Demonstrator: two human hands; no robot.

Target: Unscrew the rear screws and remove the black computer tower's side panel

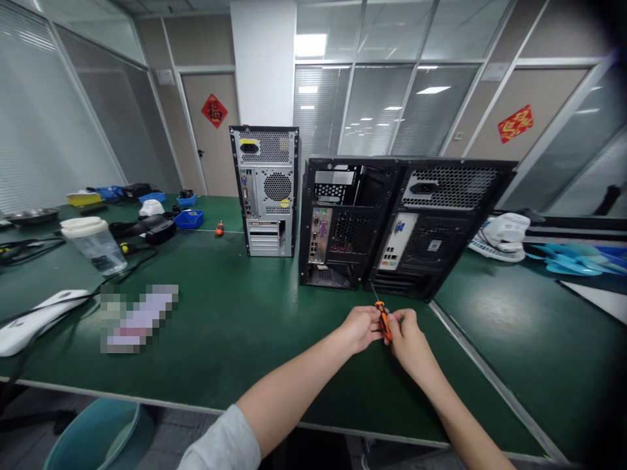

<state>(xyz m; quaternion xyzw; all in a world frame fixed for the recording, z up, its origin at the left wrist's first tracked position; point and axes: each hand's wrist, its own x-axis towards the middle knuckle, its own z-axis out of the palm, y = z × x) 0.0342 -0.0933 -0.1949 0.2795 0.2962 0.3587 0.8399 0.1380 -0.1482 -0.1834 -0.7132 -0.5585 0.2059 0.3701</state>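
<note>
Both of my hands are on an orange and black screwdriver point(385, 320) near the foot of the right-hand black computer case point(400, 215). My right hand point(410, 336) grips its handle from the right. My left hand point(361, 328) closes on the handle from the left. The thin shaft points up and away toward the case's lower left corner; whether the tip touches a screw I cannot tell. Right beside that case stands another black computer case point(376, 189) with an open slot at its top. A third, silver-backed computer case point(271, 196) stands farther left.
The green table point(235, 326) carries a lidded plastic cup point(95, 245), a second small screwdriver point(220, 228), blue bins point(189, 219) and black cables at left. A metal seam point(482, 359) crosses it at right. A teal bucket point(105, 434) stands below the front edge.
</note>
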